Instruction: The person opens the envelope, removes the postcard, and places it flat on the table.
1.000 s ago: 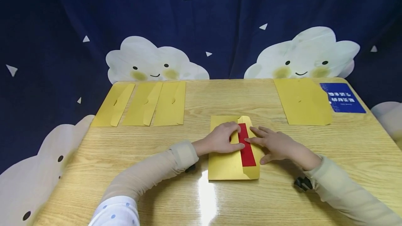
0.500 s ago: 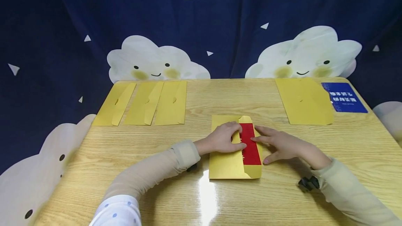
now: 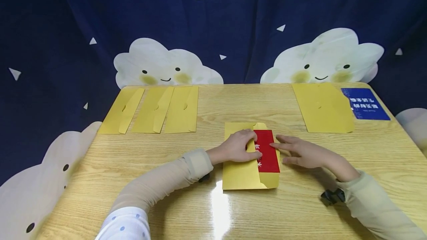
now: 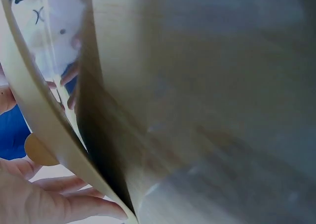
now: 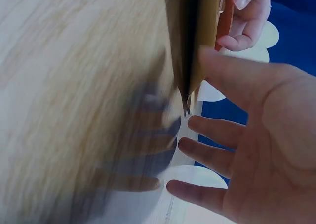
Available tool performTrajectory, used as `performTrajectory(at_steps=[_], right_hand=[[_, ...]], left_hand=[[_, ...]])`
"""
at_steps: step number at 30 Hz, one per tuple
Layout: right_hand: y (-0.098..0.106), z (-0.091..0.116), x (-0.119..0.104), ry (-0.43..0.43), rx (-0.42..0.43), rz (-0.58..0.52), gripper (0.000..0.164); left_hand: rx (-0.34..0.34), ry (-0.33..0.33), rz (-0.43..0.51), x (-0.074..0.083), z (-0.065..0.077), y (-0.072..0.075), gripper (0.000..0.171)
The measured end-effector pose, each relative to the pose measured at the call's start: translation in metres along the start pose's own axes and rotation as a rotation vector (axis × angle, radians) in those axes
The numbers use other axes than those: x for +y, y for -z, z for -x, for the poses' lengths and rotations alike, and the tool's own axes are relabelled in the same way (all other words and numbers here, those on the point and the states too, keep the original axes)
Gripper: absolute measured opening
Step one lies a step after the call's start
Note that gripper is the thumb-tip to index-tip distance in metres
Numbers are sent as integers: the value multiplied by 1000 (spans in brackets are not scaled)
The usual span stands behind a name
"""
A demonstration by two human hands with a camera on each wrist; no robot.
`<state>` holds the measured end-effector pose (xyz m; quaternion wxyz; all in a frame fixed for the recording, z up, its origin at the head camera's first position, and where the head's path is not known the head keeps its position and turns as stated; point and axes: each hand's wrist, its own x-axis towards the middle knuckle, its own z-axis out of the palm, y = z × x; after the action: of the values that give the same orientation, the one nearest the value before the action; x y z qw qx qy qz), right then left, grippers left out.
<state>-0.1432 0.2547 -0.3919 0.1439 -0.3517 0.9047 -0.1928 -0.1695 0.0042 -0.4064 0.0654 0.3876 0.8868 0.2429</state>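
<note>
On the table in front of me lies a gold envelope [image 3: 239, 177], its flap side toward the right. A red card [image 3: 268, 160] with white characters sticks partly out of its mouth, over the flap. My left hand [image 3: 238, 146] holds the envelope at the mouth, its fingers and thumb bent over the pocket edge. To the right of it, my right hand [image 3: 305, 153] has its fingers extended, one fingertip at the card's right edge. In the right wrist view the right hand [image 5: 266, 140] shows spread fingers with nothing gripped. The card's left part is hidden inside the envelope.
Three gold envelopes [image 3: 181, 116] lie in a row at the back left. Another gold envelope [image 3: 321, 112] lies at the back right, overlapping a blue card [image 3: 368, 103] with white print. A dark blue curtain [image 3: 233, 17] with clouds hangs behind the wooden table [image 3: 186, 210].
The red card has slid right, out of the envelope, showing more red and its white characters. My right hand has moved right with it; the left hand stays on the envelope.
</note>
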Motion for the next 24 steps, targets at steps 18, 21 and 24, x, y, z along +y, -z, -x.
performTrajectory(at_steps=[18, 21, 24], right_hand=[[-15, -18, 1, -96, 160, -207, 80], [-18, -20, -1, -110, 168, -221, 84], [-20, -23, -3, -135, 177, -217, 86]], left_hand=[[-5, 9, -5, -1, 0, -1, 34], [6, 3, -7, -1, 1, -1, 34], [13, -1, -6, -2, 1, -1, 34]])
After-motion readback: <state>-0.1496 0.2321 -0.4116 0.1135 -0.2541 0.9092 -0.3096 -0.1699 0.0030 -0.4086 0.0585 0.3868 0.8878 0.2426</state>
